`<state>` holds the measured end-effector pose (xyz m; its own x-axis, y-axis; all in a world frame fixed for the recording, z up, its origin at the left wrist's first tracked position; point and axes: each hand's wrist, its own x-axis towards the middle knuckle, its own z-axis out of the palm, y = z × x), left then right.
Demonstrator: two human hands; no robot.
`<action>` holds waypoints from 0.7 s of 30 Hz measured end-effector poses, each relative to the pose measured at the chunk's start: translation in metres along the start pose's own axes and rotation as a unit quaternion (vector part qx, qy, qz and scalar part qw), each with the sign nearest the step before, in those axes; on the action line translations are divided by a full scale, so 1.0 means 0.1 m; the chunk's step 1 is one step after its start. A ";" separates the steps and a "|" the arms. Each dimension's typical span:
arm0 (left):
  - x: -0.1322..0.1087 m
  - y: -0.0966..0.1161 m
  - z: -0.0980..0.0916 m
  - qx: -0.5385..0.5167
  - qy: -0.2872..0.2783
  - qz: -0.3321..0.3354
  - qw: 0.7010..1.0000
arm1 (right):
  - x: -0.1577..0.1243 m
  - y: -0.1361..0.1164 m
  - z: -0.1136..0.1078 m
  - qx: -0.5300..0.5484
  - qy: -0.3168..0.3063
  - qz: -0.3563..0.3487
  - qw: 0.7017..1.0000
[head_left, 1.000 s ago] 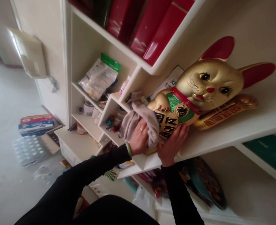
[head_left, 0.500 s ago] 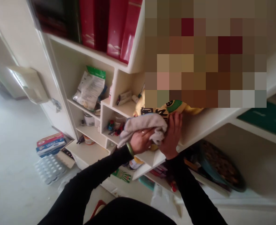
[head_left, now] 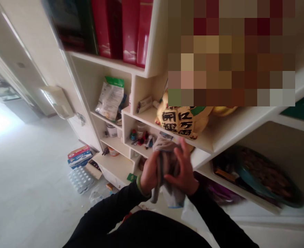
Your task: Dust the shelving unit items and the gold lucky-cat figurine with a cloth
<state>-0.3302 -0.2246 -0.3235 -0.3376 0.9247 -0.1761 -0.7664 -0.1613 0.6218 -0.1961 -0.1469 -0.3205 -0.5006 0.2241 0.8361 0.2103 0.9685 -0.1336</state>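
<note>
A crumpled greyish cloth (head_left: 164, 148) hangs between my two hands, in front of the shelf unit. My left hand (head_left: 150, 174), with a green bangle at the wrist, is closed round its left side. My right hand (head_left: 185, 172) has its thumb and fingers curved against the right side of the cloth, the upper fingers somewhat spread. Just above stands a golden figurine (head_left: 170, 120) with black characters on its front and a green patch. It sits in a shelf compartment, apart from both hands; blurred squares hide its upper part.
Red boxes (head_left: 131, 34) fill the upper compartment. A clear packet with a green top (head_left: 110, 98) and small jars (head_left: 112, 130) sit in lower ones. To the right is an oval blue-rimmed tray (head_left: 268, 177). Boxes (head_left: 79, 155) and an egg tray (head_left: 81, 179) lie on the floor.
Both hands and the cloth have come down and away from the figurine, uncovering its characters. My right hand has left the figurine's side for the cloth. The view has shifted slightly.
</note>
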 end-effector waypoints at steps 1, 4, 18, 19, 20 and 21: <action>-0.06 0.01 0.02 0.003 -0.035 -0.016 0.999 | -0.12 -0.10 0.08 0.019 -0.018 0.019 0.999; -0.15 0.10 -0.03 0.090 -0.161 0.011 0.983 | -0.37 -0.23 0.25 0.045 -0.003 0.127 0.991; 1.16 0.66 -0.15 0.269 -0.026 0.449 0.852 | 1.50 -0.15 0.19 -0.200 -0.184 -0.063 0.960; 1.21 0.65 -0.14 0.271 -0.027 0.449 0.851 | 1.63 -0.09 0.31 -0.222 -0.211 -0.080 0.949; 1.25 0.64 -0.13 0.279 -0.026 0.453 0.847 | 1.71 -0.02 0.42 -0.235 -0.226 -0.095 0.941; 1.27 0.63 -0.12 0.292 -0.026 0.457 0.840 | 1.74 0.05 0.51 -0.241 -0.233 -0.107 0.936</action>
<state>-0.4281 -0.1215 -0.3161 -0.6027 0.5235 0.6023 0.2037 -0.6288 0.7504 -0.3249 -0.0973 -0.2025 -0.8634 0.1621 0.4777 0.3612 0.8597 0.3611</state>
